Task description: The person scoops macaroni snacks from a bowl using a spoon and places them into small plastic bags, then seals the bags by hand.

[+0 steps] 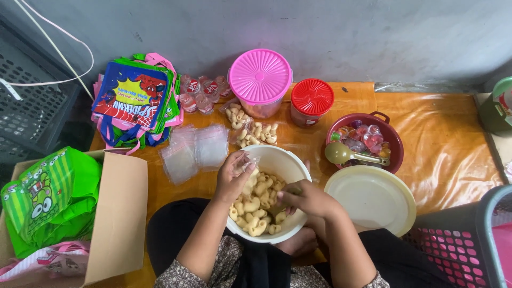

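At frame centre the left hand [233, 176] grasps a small clear bag [246, 160] over the white bowl [288, 162]; the right hand [305, 198], just lower right, pinches puffed snacks [255, 207] inside it.

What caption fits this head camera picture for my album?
Left hand holds a small clear bag over a white bowl of puffed snacks; right hand reaches in.

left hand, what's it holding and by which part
The left hand holds a small clear plastic bag by its mouth, over the white bowl of pale snacks.
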